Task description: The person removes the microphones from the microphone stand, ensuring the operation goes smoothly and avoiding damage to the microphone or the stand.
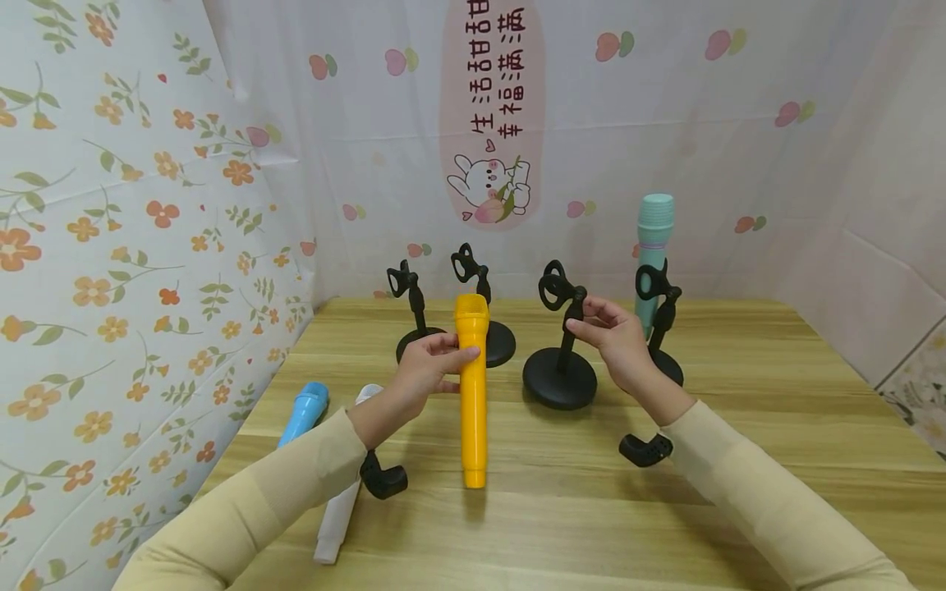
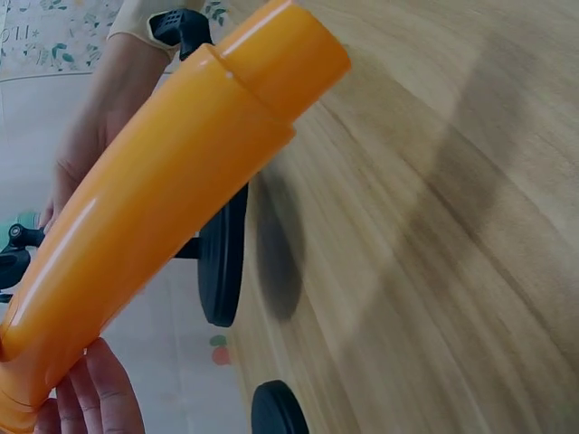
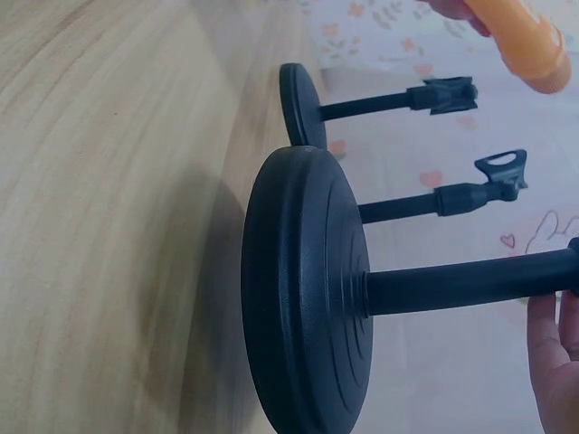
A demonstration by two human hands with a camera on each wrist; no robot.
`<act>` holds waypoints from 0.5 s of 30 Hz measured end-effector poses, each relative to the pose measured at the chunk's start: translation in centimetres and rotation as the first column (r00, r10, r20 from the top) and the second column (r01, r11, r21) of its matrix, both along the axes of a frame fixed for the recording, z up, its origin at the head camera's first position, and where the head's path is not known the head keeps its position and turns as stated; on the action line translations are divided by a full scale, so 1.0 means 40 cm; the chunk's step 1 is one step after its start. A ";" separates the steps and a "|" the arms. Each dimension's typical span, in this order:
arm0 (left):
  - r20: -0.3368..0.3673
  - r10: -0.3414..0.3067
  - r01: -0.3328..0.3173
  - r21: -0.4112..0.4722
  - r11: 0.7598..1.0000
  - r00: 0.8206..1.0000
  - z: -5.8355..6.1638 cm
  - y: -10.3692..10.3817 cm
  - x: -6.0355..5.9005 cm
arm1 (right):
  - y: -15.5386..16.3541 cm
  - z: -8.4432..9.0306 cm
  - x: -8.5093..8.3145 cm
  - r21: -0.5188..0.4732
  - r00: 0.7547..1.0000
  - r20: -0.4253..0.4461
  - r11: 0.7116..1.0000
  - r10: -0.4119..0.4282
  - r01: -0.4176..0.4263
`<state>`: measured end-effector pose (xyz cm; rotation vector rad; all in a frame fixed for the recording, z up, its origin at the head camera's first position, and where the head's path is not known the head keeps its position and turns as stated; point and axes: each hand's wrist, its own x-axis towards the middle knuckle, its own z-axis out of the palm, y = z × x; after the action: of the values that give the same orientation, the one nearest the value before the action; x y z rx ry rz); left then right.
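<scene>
two hands busy, left hand [image 1: 424, 369] gripping yellow microphone [image 1: 471, 386], right hand [image 1: 617, 341] pinching black stand [image 1: 560, 361]

Four microphone stands [image 1: 559, 361] in a row on the table [image 1: 776, 460], toy microphone [image 1: 470, 394] before them, two more microphones [image 1: 305, 410] lying at left

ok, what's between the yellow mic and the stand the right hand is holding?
Bare wooden table only, per the head view: nothing sits between the yellow toy microphone in the left hand and the black stand gripped by the right hand.
</scene>
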<state>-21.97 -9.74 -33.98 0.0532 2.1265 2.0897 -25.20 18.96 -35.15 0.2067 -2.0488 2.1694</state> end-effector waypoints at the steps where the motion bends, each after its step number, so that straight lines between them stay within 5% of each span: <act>1: 0.004 0.000 0.000 -0.003 1.000 1.000 -0.002 -0.001 0.001 | -0.001 0.001 -0.001 0.005 1.000 -0.002 1.000 -0.003 0.003; 15: 0.057 0.020 -0.020 -0.003 1.000 0.998 -0.036 -0.020 0.016 | -0.009 0.014 -0.031 -0.020 0.999 -0.034 1.000 0.012 -0.013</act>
<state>-21.34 -10.56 -35.41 -0.0273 2.1058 2.0736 -26.45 18.58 -34.59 0.2524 -2.0116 2.1780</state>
